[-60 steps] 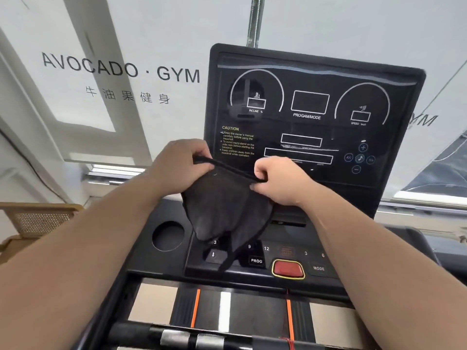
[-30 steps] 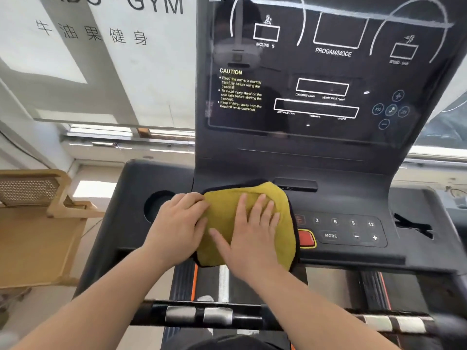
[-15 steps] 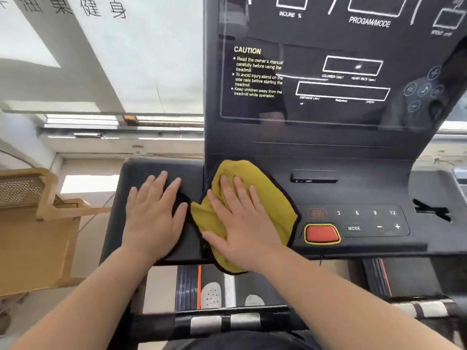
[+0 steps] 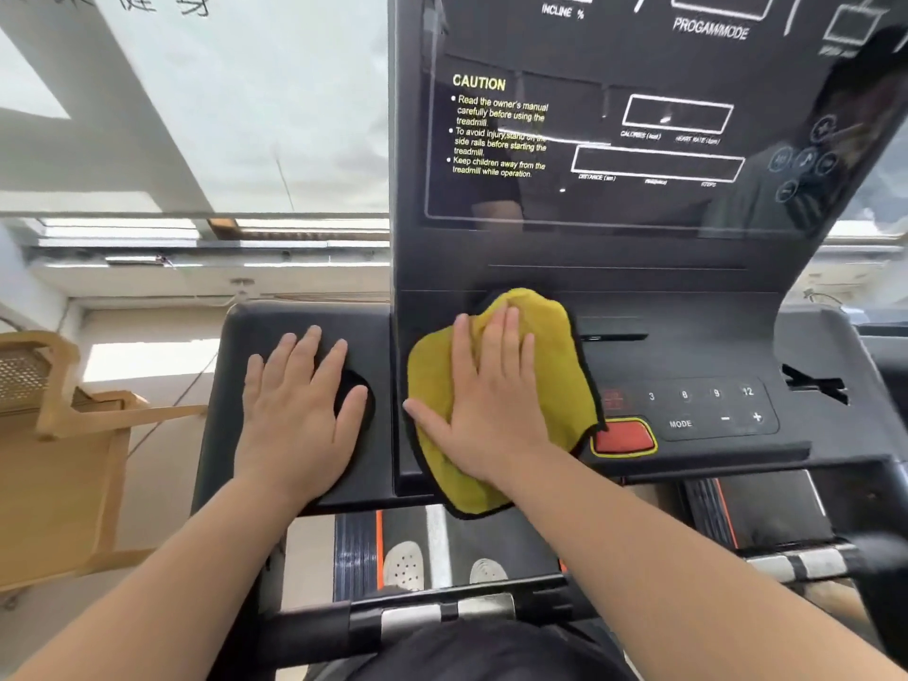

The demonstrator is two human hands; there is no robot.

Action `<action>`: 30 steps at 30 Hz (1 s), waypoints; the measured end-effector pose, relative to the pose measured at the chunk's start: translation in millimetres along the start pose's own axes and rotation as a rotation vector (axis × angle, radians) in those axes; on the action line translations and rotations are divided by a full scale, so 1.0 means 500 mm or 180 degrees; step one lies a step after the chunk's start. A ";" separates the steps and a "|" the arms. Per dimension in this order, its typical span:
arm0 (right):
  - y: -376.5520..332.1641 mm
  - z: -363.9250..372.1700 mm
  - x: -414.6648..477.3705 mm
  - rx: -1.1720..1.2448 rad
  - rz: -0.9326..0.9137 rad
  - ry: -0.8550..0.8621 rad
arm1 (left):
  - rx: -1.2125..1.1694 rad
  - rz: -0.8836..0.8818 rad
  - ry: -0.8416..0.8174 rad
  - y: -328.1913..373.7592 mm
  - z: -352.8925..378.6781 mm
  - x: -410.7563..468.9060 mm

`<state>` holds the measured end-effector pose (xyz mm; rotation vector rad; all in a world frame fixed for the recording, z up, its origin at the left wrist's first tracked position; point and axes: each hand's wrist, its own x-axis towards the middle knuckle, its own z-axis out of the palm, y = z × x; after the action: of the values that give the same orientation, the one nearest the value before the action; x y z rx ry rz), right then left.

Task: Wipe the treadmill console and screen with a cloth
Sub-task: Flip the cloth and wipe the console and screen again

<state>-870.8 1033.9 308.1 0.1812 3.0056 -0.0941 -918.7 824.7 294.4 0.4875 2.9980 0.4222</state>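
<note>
Right hand (image 4: 484,405) lies flat and open, fingers spread, pressing the yellow cloth (image 4: 555,380) onto the console (image 4: 688,356) left of the red button (image 4: 623,438). Cloth has slid up toward the screen (image 4: 614,154) base since a moment ago. Left hand (image 4: 299,415), also open, braces over the cup holder (image 4: 358,390). Console wiping underway; screen likely untouched.

Bright window daylight, glossy screen (image 4: 638,140) reflections, wide-angle edge warping.

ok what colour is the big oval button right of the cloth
Red with a yellow rim: the oval stop button on the black console, clearest in the head view.
</note>
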 end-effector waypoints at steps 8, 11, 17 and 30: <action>0.035 0.035 -0.084 -0.0035 -0.1055 -0.0096 | -0.0764 0.0157 0.0291 0.022 -0.013 -0.011; 0.117 0.021 -0.120 -0.0110 -0.0226 -0.0180 | -0.0957 0.0577 0.0213 0.071 -0.011 -0.026; 0.171 -0.008 -0.083 0.0077 0.1323 -0.0118 | -0.1175 0.0606 -0.0002 0.130 0.016 -0.045; 0.023 0.010 -0.090 0.0089 -0.0177 -0.0364 | -0.1453 0.0472 0.0473 0.148 0.030 -0.044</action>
<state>-824.2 1039.8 308.4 0.0916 2.8968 -0.1470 -874.0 888.9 301.4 0.6541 2.8650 1.1644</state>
